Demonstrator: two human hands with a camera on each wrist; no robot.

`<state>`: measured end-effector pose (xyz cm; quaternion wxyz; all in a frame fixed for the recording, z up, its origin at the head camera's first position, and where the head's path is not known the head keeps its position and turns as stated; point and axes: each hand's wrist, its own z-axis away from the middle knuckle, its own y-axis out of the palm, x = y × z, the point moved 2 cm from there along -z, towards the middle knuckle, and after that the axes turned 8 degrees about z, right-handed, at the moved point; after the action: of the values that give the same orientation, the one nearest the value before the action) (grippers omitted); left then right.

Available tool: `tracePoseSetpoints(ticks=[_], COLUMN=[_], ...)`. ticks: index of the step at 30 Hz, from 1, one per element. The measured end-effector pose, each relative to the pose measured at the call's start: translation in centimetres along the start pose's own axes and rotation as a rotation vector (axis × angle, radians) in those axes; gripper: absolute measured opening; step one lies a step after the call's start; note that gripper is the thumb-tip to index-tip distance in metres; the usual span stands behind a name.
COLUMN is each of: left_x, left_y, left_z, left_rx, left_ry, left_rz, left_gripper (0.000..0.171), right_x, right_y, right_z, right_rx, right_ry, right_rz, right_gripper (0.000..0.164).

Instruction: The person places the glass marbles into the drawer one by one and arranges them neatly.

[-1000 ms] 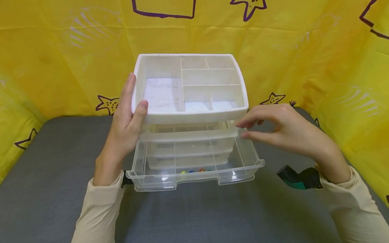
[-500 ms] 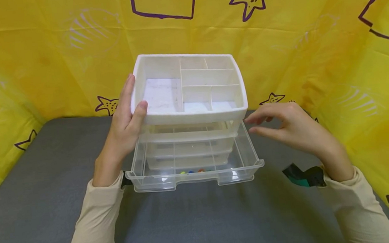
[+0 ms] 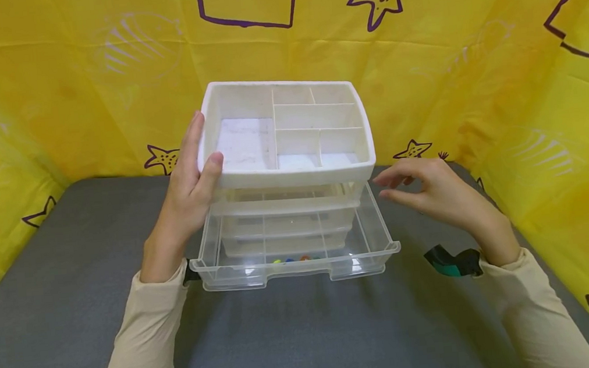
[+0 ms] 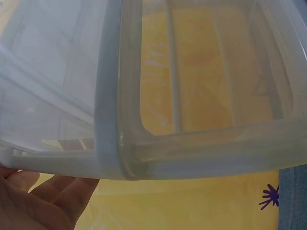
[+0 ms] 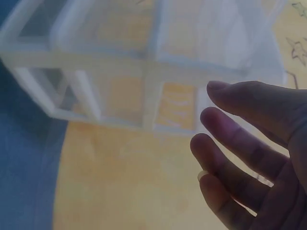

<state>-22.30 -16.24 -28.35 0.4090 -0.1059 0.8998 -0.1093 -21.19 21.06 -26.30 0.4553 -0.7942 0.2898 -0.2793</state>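
One off-white moulded plastic organizer with a rounded rectangular rim (image 3: 299, 176), upright at the middle of a dark grey cloth-covered surface (image 3: 309, 346); its base contact is hidden. Its top tray is divided into one large bay on the left and five smaller cells on the right. One clear plastic drawer (image 3: 231, 278) with a notched front juts from the organizer toward the person, its level hard to tell; standing out this way, it bares its inside to view. Several small round coloured pieces (image 3: 305, 258) lie near the drawer's front wall, perhaps gathered there by a slight forward slope. One left hand (image 3: 183, 202), in a cream sleeve (image 3: 142, 337), grips the organizer's left side, probably to steady it while the drawer is out: thumb bent over the front corner of the rim, fingers extended upward along the outer wall. One right hand (image 3: 432, 195), in a matching sleeve, with a black-and-green device (image 3: 454, 262) at the wrist, hovers just beside the organizer's right flank, wrist arched, fingertips pointing inward; thumb and gently bent fingers are parted, nothing between them, and no contact can be made out. Backing: yellow fabric (image 3: 82, 97) printed with purple starfish.
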Motion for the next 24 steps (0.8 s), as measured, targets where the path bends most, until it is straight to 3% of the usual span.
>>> tracePoseSetpoints(ticks=[24], left_x=[0.0], left_y=[0.0], left_z=[0.0], left_rx=[0.0], left_ry=[0.0], left_rz=[0.015], left_gripper=[0.062], right_x=[-4.2], right_y=[3.0], right_z=[0.8], right_rx=[0.049], right_ry=[0.113], right_rz=[0.027], right_gripper=[0.021])
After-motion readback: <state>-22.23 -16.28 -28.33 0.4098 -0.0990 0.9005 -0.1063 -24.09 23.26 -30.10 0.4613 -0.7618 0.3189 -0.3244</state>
